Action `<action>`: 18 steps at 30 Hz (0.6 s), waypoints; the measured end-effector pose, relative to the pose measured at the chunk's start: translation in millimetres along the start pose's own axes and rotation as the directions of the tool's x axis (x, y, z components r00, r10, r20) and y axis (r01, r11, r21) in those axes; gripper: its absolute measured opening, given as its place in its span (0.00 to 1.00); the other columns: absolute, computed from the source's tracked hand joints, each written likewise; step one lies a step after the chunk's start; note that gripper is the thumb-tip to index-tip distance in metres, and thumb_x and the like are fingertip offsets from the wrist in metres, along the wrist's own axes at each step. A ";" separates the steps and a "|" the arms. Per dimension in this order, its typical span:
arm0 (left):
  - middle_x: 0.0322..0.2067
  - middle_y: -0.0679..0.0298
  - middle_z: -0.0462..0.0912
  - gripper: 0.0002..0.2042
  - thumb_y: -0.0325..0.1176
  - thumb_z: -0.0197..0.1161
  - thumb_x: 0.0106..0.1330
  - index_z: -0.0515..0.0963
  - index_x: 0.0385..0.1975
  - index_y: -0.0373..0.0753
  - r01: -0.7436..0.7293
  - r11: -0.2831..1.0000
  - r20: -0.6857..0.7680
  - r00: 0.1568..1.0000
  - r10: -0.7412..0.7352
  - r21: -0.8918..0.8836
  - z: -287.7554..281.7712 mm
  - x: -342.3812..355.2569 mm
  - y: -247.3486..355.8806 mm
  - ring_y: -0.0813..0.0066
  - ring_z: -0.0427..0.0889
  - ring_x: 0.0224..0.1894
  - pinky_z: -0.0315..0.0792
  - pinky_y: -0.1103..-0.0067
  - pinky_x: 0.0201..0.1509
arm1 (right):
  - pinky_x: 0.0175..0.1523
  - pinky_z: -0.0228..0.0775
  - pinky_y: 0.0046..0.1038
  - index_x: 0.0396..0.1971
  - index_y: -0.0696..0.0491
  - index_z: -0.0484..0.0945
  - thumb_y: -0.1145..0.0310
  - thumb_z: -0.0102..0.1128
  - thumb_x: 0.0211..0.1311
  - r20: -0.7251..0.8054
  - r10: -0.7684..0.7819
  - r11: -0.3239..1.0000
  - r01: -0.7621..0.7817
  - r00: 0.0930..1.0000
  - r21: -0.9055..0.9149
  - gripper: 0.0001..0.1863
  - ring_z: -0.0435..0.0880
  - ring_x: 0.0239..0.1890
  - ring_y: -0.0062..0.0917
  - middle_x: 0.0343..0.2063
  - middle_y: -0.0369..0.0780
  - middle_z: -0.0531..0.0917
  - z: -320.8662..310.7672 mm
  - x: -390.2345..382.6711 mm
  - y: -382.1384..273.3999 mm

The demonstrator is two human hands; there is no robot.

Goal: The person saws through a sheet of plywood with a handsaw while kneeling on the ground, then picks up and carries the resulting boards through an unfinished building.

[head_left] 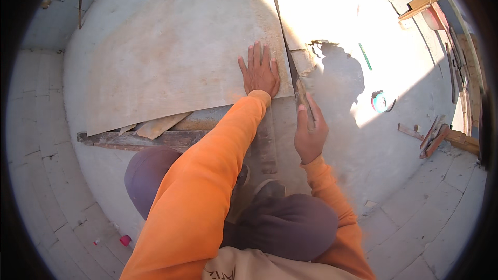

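The pale board point(171, 57) lies beneath the left hand point(260, 77), whose lightly spread fingers press flat near its right edge, tips toward 12 o'clock. It reaches out mainly toward 10 o'clock; its near edge runs about 9 to 3, though I cannot tell its long axis. The right hand point(311, 134), beyond that edge at 4 o'clock from the left, wraps its fingers round a slim wooden piece point(302, 95), lengthwise between 11 and 12 o'clock, beside the dark strip point(282, 27).
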State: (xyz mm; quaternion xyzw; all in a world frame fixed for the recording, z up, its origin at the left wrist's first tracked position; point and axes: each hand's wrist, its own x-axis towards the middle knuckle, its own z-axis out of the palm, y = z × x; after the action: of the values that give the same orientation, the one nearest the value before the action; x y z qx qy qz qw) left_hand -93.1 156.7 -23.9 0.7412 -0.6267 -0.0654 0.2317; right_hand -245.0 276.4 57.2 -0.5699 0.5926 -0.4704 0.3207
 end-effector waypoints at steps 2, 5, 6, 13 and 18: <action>0.78 0.57 0.56 0.28 0.48 0.45 0.79 0.65 0.74 0.44 -0.003 0.998 0.021 1.000 0.001 0.070 -2.0 1.6 7.0 0.58 0.49 0.81 0.36 0.46 0.81 | 0.50 0.79 0.29 0.59 0.64 0.80 0.71 0.60 0.73 -0.096 -0.077 0.996 0.072 0.992 -0.054 0.19 0.90 0.44 0.31 0.48 0.54 0.88 9.2 4.9 -2.7; 0.78 0.57 0.56 0.28 0.47 0.45 0.78 0.63 0.75 0.46 0.019 0.993 0.041 0.999 -0.024 0.120 -3.5 -4.8 3.2 0.58 0.48 0.81 0.35 0.44 0.81 | 0.44 0.80 0.28 0.57 0.63 0.82 0.73 0.61 0.72 -0.109 0.021 0.996 -0.030 0.994 -0.081 0.17 0.91 0.39 0.29 0.42 0.52 0.90 8.0 -12.5 -3.3; 0.78 0.57 0.55 0.28 0.47 0.45 0.78 0.63 0.76 0.46 0.030 0.990 0.043 0.998 -0.037 0.139 -6.5 -10.0 -7.1 0.58 0.48 0.81 0.35 0.44 0.81 | 0.42 0.79 0.27 0.56 0.63 0.82 0.74 0.62 0.71 -0.121 0.067 0.995 -0.075 0.990 -0.063 0.17 0.91 0.37 0.28 0.41 0.52 0.90 10.4 -27.5 -4.9; 0.78 0.57 0.55 0.28 0.47 0.45 0.77 0.62 0.76 0.47 0.057 0.989 0.021 0.998 -0.061 0.138 -0.8 -8.8 14.0 0.49 0.46 0.81 0.33 0.38 0.79 | 0.34 0.79 0.22 0.54 0.67 0.82 0.79 0.62 0.67 -0.184 0.172 0.957 -0.209 0.968 -0.203 0.17 0.90 0.30 0.25 0.39 0.54 0.90 -76.6 -204.4 1.5; 0.79 0.57 0.54 0.28 0.45 0.44 0.77 0.62 0.76 0.46 0.026 0.987 -0.001 1.000 -0.026 0.156 4.3 -10.6 6.9 0.48 0.46 0.81 0.34 0.36 0.78 | 0.34 0.76 0.20 0.54 0.64 0.84 0.78 0.63 0.69 -0.186 0.089 0.988 -0.111 0.979 -0.112 0.15 0.86 0.29 0.18 0.34 0.48 0.91 1.4 -48.3 4.8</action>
State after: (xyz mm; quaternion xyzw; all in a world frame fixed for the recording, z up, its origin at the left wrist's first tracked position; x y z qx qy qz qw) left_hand -103.2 164.9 -26.9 0.7651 -0.6203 -0.0199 0.1718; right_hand -238.5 322.9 44.7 -0.5128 0.6747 -0.4663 0.2538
